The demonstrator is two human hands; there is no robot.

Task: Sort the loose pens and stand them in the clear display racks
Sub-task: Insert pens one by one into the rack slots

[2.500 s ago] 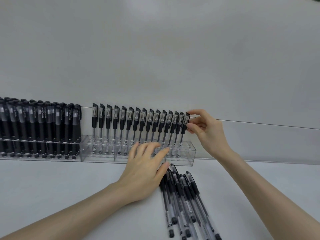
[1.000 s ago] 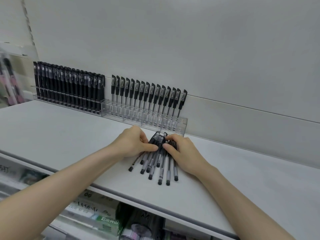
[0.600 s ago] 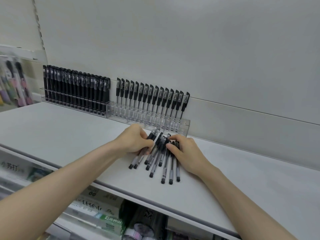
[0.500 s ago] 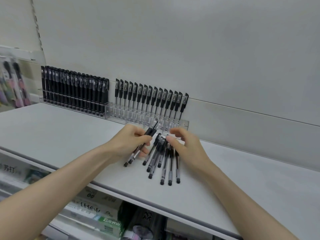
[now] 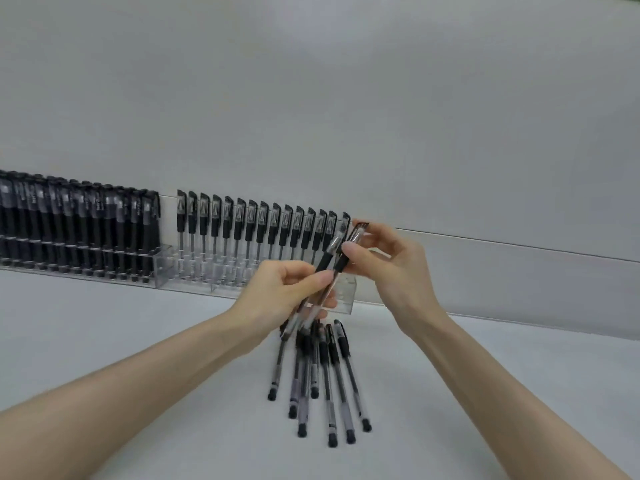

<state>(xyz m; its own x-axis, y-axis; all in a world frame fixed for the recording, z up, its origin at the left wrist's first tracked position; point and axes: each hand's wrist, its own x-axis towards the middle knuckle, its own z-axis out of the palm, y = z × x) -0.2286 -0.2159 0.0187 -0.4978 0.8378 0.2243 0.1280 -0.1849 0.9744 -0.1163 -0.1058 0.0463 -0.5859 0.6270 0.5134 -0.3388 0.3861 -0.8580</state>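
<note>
1. Left hand (image 5: 277, 292) is gripping two pens (image 5: 325, 261) before the clear rack (image 5: 346, 293), at its right end.
2. Right hand (image 5: 398, 268) is pinching one pen's cap end.
3. Loose pens (image 5: 327, 372) are lying below, tops hiding behind that left hand.

Behind the left hand (image 5: 280, 292) and right hand (image 5: 394, 268), long clear plastic display racks (image 5: 346, 296) look glossy and smooth. Below the hands, slim loose pens (image 5: 325, 362) have see-through plastic barrels and black grips, possibly matt rubber. The white shelf top (image 5: 138, 323) under them is smooth and matt.
</note>
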